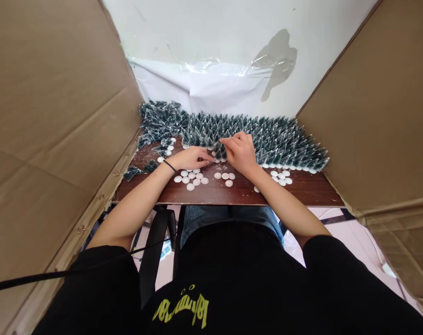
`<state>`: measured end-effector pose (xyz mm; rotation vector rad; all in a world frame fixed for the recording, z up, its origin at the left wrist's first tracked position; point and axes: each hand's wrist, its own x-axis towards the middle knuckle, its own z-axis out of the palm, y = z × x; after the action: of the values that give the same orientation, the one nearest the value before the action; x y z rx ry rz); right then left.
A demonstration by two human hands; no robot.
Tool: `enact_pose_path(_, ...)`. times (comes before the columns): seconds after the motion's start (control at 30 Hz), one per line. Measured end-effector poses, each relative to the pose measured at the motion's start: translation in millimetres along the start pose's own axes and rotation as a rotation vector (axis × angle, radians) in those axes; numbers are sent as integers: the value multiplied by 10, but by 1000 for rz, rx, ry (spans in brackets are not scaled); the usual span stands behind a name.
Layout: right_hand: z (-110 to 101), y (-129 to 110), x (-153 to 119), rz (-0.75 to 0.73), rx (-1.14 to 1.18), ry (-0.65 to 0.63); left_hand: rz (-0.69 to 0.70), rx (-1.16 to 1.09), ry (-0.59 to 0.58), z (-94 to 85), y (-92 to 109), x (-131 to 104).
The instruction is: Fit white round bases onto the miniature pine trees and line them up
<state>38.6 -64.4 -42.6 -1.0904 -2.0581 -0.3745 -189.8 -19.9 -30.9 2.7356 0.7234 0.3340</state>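
Observation:
A small snow-tipped artificial pine tree (219, 150) stands on the table between my two hands, beside the front of a dense block of similar trees (263, 137). My right hand (241, 152) is closed, its thumb and index finger pinched at the top of this tree. From the left, my left hand (192, 158) reaches in with the index finger stretched out, its tip by the tree's white base (218, 160); whether it touches is hard to see. Round white bases (196, 176) lie loose in front of my left hand, and several more bases (228, 177) lie below the tree.
Fallen trees are piled at the back left (162, 118), and a few lie at the left edge (132, 172). Another group of white bases (282, 177) is under my right forearm's far side. Brown covered panels (57, 116) flank the wooden table (246, 197); a white wall stands behind.

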Motion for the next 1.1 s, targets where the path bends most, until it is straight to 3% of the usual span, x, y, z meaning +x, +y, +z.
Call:
enact_pose_path(0.2, 53, 145, -33, -26, 78, -1, 4, 41, -41, 42, 39, 21)
enact_pose_path(0.63, 89, 123, -47, -92, 25, -90, -37, 98, -48, 60, 40, 32)
enact_pose_path(0.77, 47, 91, -32, -64, 61, -63, -19, 0, -17, -26, 55, 1)
enact_pose_path(0.9, 10, 29, -24, -109, 84, -20, -93, -63, 0, -147, 30, -46)
enact_pose_path(1.0, 18, -28, -29, -170, 123, -74, -153, -87, -59, -216, -8, -66)
enact_pose_path(1.1, 49, -79, -38, -229, 153, -140, -229, -14, -35, -308, -65, -101)
